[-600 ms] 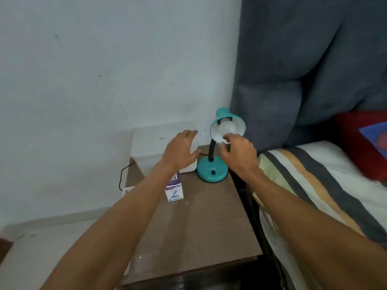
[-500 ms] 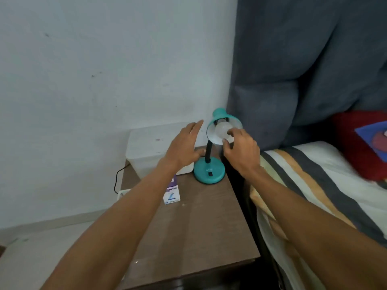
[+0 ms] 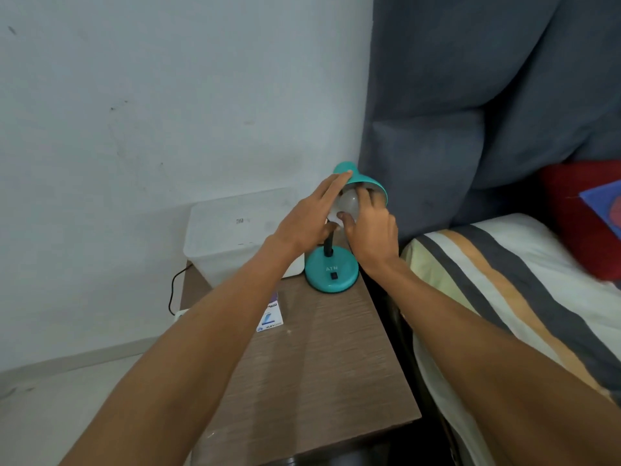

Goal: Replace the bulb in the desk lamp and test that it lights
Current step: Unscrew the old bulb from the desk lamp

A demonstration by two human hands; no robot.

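Wooden nightstand (image 3: 322,358), teal lamp (image 3: 331,272) marked "ATN", fingers (image 3: 364,198) around bulb (image 3: 347,205)

Left hand (image 3: 304,220) now up off the clear box (image 3: 235,230) and against the teal shade (image 3: 364,179) of the lamp, fingers laid flat along its left rim instead of hovering apart from it. Right hand (image 3: 369,230) in closer too, fingertips tucked inside the shade over the white bulb (image 3: 347,205) and thumb under it, where half a second back only the fingertips met the bulb's front.
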